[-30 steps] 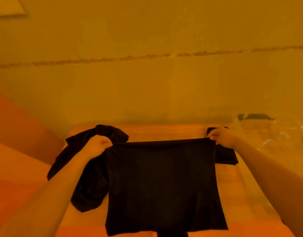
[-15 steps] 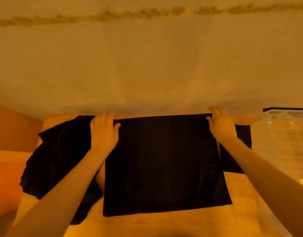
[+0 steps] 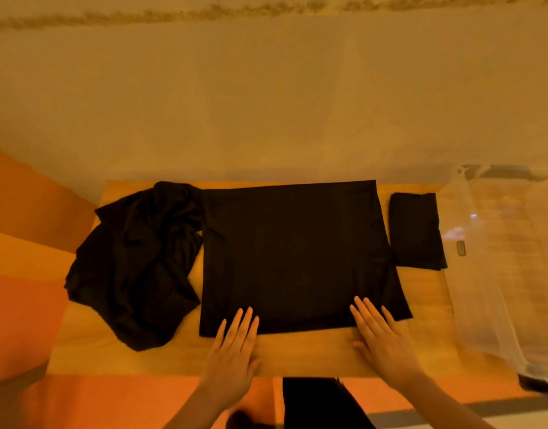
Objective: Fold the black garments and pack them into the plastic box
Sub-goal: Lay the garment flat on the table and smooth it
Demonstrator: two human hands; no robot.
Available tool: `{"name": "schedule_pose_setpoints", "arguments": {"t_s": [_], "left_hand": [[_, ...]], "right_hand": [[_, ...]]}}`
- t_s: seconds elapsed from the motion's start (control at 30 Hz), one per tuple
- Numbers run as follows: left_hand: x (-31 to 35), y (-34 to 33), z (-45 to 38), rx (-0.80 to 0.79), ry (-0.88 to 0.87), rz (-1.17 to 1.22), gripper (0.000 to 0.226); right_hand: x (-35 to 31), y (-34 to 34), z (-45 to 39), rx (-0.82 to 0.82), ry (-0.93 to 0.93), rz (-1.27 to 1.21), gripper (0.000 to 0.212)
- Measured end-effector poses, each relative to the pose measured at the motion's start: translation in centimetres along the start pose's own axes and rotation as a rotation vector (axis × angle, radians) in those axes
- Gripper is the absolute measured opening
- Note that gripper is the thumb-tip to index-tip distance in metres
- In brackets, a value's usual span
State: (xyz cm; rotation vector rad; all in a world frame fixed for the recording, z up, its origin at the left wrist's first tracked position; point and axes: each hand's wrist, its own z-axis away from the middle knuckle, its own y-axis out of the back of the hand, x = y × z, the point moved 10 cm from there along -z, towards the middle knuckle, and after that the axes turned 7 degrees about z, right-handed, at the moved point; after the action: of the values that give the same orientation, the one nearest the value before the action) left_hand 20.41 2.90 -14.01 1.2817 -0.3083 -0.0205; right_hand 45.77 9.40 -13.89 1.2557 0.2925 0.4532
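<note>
**Black cloth spread flat, both hands at its near edge**

A black garment (image 3: 294, 255) lies spread flat in the middle of the wooden worktop (image 3: 297, 351). It looks like a smooth, nearly square panel: its far edge runs straight along the back of the worktop, its sides widen slightly toward the person, and only faint creases show near its corners. The fabric is matte and so dark under the amber light that I can make out no seams.

The left hand (image 3: 235, 345) rests palm down at the garment's near edge, toward its left corner, fingers straight and close together, their tips lying on the cloth. The right hand (image 3: 379, 339) lies the same way toward the near right corner, fingers straight and slightly spread, tips on the fabric, thumb out on the bare wood. Neither hand grips anything.

Left of the flat garment, touching its side, a crumpled black heap (image 3: 136, 261) of clothing sprawls to the worktop's left edge. Right of the flat garment, just beside it but apart, sits a small folded black piece (image 3: 416, 230), a neat upright rectangle. Further right stands the clear plastic box (image 3: 489, 274), its wall see-through.
</note>
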Motion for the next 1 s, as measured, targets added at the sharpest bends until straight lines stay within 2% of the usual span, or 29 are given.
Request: {"name": "schedule_pose_setpoints", "arguments": {"t_s": [0.13, 0.23, 0.33, 0.4, 0.57, 0.6, 0.67, 0.73, 0.9, 1.0], "left_hand": [[-0.4, -0.5, 1.2, -0.030, 0.018, -0.003, 0.076], [-0.4, 0.3, 1.7, 0.026, 0.041, 0.008, 0.082], [-0.7, 0.8, 1.5, 0.050, 0.029, -0.018, 0.076], [-1.1, 0.3, 1.6, 0.010, 0.025, -0.040, 0.073], [-1.0, -1.7, 4.0, -0.031, 0.018, -0.038, 0.072], [-0.8, -1.8, 4.6, -0.018, 0.002, -0.036, 0.073], [-0.3, -1.8, 5.3, -0.023, -0.023, -0.033, 0.095], [-0.3, -1.2, 5.4, -0.006, -0.037, -0.046, 0.106], [-1.3, -0.2, 4.2, 0.050, -0.024, -0.108, 0.096], [-1.9, -0.4, 4.7, 0.061, -0.021, -0.107, 0.093]], "right_hand": [[-0.7, -0.1, 1.5, 0.011, -0.047, -0.024, 0.063], [-0.7, 0.1, 2.4, 0.029, -0.101, -0.037, 0.065], [-0.1, -0.3, 2.8, -0.015, -0.138, -0.024, 0.065], [-0.2, -0.8, 3.3, -0.054, -0.144, -0.008, 0.065], [-1.5, -1.9, 6.1, -0.045, -0.146, 0.008, 0.070], [-1.7, -2.2, 6.9, -0.037, -0.145, 0.010, 0.071], [-2.2, -2.3, 7.8, -0.007, -0.147, 0.012, 0.072], [-2.5, -2.0, 7.8, 0.001, -0.136, 0.007, 0.071], [-2.3, -2.0, 5.9, -0.010, -0.120, 0.055, 0.075], [-2.5, -1.7, 6.3, 0.095, -0.129, 0.044, 0.056]]}}
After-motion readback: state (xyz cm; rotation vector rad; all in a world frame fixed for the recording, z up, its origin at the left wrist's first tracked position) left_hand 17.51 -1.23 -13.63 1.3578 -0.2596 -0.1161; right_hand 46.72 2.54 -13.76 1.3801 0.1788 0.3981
